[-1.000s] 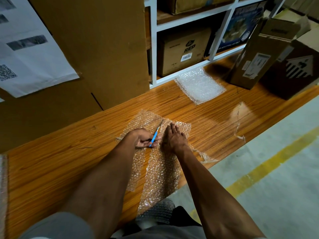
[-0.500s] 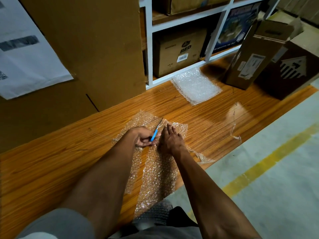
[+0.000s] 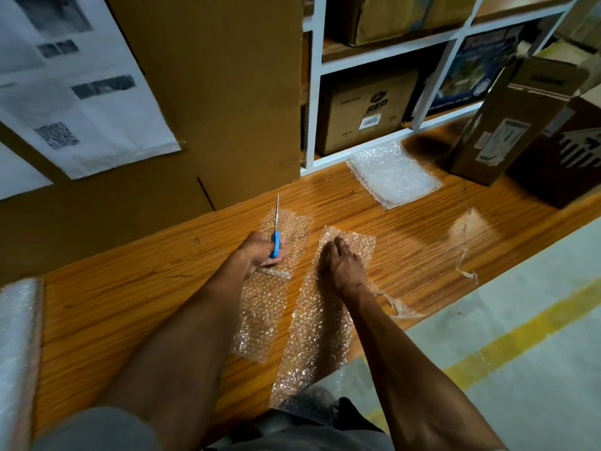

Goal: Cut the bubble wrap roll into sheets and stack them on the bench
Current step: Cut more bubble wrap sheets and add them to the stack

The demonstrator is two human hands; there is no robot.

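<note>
Now left hand grasps scissors; right hand flat, fingers released, pressing bubble wrap strip.

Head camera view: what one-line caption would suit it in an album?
Left hand holds blue scissors, right hand presses one of two cut bubble wrap strips on the wooden bench.

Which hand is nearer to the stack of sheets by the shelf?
Right. The right hand lies flat on the right strip, below-left of the stack; the left hand, holding scissors, is farther left.
</note>
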